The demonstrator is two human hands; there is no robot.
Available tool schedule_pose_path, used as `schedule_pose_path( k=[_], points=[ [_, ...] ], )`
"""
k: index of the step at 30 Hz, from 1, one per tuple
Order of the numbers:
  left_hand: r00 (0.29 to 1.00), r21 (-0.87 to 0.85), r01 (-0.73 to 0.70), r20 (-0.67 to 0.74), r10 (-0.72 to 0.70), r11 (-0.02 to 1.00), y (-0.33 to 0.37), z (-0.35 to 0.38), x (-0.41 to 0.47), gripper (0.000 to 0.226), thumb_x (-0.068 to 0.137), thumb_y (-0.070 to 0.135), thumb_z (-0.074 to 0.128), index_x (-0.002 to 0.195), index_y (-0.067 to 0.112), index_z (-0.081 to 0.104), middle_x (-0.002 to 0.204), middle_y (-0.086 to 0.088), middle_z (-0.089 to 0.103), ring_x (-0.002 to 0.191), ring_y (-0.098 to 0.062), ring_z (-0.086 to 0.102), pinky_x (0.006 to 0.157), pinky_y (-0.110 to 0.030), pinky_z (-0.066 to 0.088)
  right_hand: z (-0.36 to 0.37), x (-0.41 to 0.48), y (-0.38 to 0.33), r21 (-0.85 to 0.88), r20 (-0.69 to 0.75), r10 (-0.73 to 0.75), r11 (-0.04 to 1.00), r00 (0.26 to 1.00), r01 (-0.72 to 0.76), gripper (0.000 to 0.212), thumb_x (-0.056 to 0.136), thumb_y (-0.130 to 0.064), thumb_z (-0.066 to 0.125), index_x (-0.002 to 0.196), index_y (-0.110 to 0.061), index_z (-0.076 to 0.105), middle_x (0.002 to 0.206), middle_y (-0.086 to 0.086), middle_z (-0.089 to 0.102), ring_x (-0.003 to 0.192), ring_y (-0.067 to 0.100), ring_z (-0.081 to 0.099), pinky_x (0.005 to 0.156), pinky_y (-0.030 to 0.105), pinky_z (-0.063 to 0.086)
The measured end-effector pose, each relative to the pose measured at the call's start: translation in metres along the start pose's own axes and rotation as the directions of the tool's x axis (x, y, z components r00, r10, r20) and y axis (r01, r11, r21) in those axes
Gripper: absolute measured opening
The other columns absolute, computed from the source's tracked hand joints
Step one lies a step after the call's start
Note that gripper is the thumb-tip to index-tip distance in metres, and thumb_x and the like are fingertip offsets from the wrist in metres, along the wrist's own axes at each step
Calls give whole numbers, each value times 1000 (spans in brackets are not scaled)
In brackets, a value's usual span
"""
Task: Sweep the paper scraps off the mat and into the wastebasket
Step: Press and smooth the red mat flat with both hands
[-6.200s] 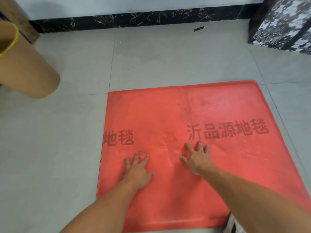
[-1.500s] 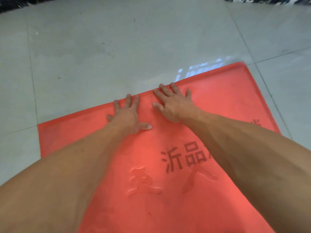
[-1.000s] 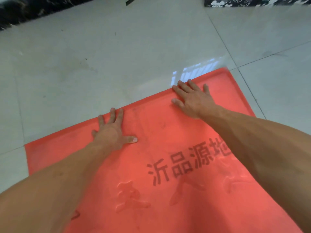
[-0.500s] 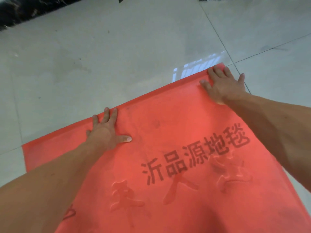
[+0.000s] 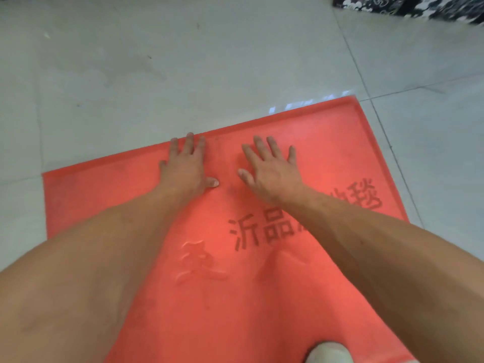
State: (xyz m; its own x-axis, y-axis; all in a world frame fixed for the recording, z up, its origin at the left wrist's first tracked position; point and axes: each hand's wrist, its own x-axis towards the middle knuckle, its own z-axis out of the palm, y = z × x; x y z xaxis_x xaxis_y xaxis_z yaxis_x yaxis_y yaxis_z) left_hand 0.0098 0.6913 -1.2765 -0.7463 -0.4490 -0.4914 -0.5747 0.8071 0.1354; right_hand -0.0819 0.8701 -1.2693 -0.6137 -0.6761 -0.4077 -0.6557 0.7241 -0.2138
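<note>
While flattened palm-down on the red mat (image 5: 157, 218), both reaching forward over the printed characters (image 5: 262, 231): left hand (image 5: 187, 169) and right hand (image 5: 271, 170) side by side, grip released, fingertips near the far rim. Beyond, grey tiled floor (image 5: 209, 61). Paper scraps, wastebasket: unseen.

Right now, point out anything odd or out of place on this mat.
Nothing looks damaged or spilled. The red mat lies flat on the tiled floor, both hands pressed flat near its far edge: left hand, right hand. No paper scraps show.
</note>
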Motion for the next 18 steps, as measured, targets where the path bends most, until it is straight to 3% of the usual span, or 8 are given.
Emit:
schedule_pose_path(
  k=[4,11,18],
  points=[
    [981,-16,-154,-120,151,988,-15,23,-40,96,82,53,60,153,28,1,162,-2,0,148,-31,0,116,-53,20,23,-19,-51,20,16,-74,997,997,74,67,99,-59,29,158,-32,12,168,-2,2,154,24,-4,117,66,2],
    [995,-10,-97,28,98,995,-85,51,-103,107,74,71,56,151,33,-8,161,7,-13,148,-21,-13,119,-48,7,52,-30,-129,35,82,-130,991,988,127,62,100,-59,27,157,-39,13,168,-5,1,154,25,-6,114,71,5],
    [997,-5,-61,-51,61,998,-159,62,-123,87,87,68,38,152,30,-5,161,3,-11,148,-24,-12,121,-38,4,62,-27,-141,0,166,-55,998,985,56,63,98,-63,26,155,-47,5,166,-11,-12,153,24,-13,113,72,3]
  ],
)
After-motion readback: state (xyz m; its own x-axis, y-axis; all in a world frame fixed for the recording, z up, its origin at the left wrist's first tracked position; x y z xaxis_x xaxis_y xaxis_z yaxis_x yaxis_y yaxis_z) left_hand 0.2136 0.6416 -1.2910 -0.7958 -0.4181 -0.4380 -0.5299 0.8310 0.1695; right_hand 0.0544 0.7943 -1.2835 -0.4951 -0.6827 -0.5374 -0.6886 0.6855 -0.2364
